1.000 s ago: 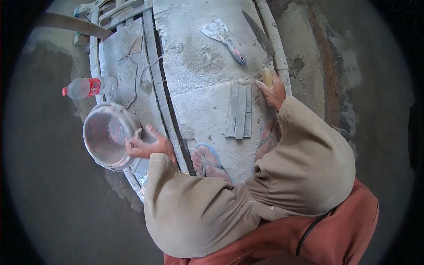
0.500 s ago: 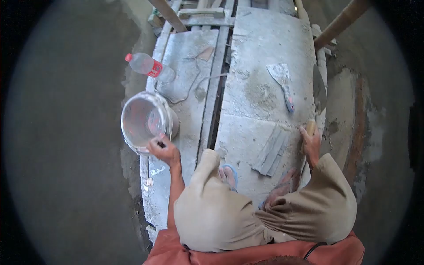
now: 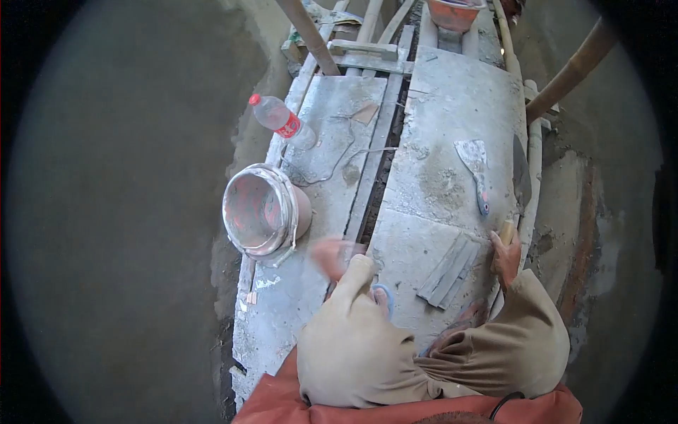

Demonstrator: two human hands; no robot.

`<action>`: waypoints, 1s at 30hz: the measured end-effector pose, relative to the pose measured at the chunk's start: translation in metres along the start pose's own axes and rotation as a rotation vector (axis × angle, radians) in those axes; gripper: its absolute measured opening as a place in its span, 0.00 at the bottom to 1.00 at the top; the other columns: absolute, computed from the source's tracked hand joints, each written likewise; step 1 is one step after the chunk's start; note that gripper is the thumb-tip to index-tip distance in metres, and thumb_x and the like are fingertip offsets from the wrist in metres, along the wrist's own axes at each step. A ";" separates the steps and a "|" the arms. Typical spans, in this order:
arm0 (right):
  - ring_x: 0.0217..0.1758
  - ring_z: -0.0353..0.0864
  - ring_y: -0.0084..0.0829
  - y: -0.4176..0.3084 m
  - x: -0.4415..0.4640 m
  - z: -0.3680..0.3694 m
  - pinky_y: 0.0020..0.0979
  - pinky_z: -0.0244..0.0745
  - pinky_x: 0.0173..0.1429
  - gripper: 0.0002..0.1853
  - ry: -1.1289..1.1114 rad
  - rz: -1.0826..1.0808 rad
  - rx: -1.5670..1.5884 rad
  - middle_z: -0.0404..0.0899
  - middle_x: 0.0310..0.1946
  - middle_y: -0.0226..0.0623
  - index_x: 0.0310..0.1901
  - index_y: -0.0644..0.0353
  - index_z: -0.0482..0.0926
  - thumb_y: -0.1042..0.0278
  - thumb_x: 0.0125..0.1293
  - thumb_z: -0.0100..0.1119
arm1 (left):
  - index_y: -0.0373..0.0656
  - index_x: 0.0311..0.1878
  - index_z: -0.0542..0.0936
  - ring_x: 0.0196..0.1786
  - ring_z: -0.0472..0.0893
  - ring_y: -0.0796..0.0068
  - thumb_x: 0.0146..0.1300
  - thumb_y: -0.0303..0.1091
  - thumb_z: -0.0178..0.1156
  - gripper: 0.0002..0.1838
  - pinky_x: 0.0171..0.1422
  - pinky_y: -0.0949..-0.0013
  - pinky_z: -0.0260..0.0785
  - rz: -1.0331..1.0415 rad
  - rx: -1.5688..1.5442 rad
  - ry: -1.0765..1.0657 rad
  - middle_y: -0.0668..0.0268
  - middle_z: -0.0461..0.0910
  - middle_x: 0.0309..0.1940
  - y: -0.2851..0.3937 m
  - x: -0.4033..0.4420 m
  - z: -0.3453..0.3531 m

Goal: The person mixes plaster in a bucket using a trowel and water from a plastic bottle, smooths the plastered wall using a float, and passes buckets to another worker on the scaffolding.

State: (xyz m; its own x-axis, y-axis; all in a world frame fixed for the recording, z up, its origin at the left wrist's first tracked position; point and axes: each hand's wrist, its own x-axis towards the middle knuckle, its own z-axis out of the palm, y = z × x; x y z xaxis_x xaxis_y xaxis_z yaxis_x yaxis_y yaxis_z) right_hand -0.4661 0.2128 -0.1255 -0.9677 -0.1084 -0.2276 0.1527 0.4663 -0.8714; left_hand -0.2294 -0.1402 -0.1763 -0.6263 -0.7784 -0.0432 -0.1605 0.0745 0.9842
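Note:
My right hand is closed round the wooden handle of a trowel. Its dark blade lies along the right edge of the boards. Smeared by motion, my left hand is beside my left knee, to the right of the bucket; its fingers cannot be made out. The white-rimmed bucket is tipped towards the left, its inside stained pink and grey. On the boards ahead of my right hand lies a putty knife, blade pointing away from me. Grey strips rest near my feet.
A plastic bottle with a red cap stands beyond the bucket. A cord trails over the left board. Bamboo poles rise on both sides. An orange basin sits at the far end. A dark gap runs between the boards.
My left hand has left the bucket's rim and swung right towards my knee. The view has shifted, bringing the orange basin into sight. My right hand keeps its hold on the trowel.

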 end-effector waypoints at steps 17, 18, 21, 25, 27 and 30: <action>0.35 0.79 0.31 -0.029 -0.049 -0.023 0.34 0.76 0.41 0.19 0.159 -0.166 -0.185 0.78 0.32 0.38 0.45 0.63 0.75 0.59 0.61 0.68 | 0.36 0.50 0.72 0.45 0.74 0.53 0.58 0.36 0.61 0.19 0.49 0.56 0.66 0.657 0.519 -0.717 0.54 0.73 0.40 0.069 -0.081 0.181; 0.35 0.79 0.31 -0.036 -0.052 -0.026 0.34 0.76 0.41 0.19 0.204 -0.164 -0.194 0.78 0.32 0.38 0.45 0.63 0.75 0.59 0.61 0.68 | 0.34 0.51 0.72 0.44 0.74 0.49 0.59 0.33 0.60 0.19 0.49 0.54 0.67 0.600 0.435 -0.613 0.52 0.73 0.41 0.070 -0.072 0.176; 0.23 0.76 0.26 -0.050 -0.055 -0.023 0.31 0.72 0.28 0.22 0.241 0.057 -0.012 0.76 0.26 0.35 0.51 0.64 0.73 0.57 0.62 0.66 | 0.29 0.57 0.72 0.55 0.77 0.50 0.65 0.30 0.55 0.19 0.58 0.56 0.68 -0.027 0.205 -0.659 0.45 0.76 0.51 0.085 -0.014 0.163; 0.21 0.72 0.23 -0.069 -0.061 -0.015 0.29 0.67 0.25 0.25 0.151 0.055 0.163 0.72 0.24 0.31 0.57 0.62 0.71 0.56 0.66 0.62 | 0.35 0.48 0.81 0.40 0.83 0.71 0.73 0.33 0.45 0.16 0.45 0.69 0.75 -0.514 -0.731 -0.570 0.63 0.84 0.39 0.098 0.072 0.134; 0.22 0.73 0.25 -0.085 -0.065 -0.009 0.31 0.69 0.27 0.24 0.076 0.023 0.085 0.74 0.24 0.33 0.58 0.62 0.71 0.57 0.66 0.62 | 0.39 0.48 0.80 0.38 0.82 0.76 0.73 0.34 0.47 0.13 0.42 0.70 0.75 -0.556 -0.980 -0.624 0.66 0.83 0.37 0.132 0.081 0.123; 0.25 0.76 0.33 -0.110 -0.056 0.007 0.34 0.73 0.32 0.24 0.076 -0.250 -0.143 0.77 0.26 0.39 0.58 0.63 0.72 0.58 0.66 0.62 | 0.41 0.50 0.78 0.38 0.82 0.76 0.73 0.35 0.47 0.13 0.41 0.70 0.75 -0.493 -1.075 -0.690 0.67 0.81 0.39 0.129 0.100 0.124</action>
State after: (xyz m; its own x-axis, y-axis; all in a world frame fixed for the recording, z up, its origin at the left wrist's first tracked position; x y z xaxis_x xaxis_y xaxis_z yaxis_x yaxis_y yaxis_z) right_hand -0.4277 0.1608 -0.0198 -0.9849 -0.1717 0.0244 -0.1168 0.5529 -0.8250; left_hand -0.4072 -0.1310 -0.0746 -0.9774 -0.0935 -0.1894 -0.0079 -0.8798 0.4753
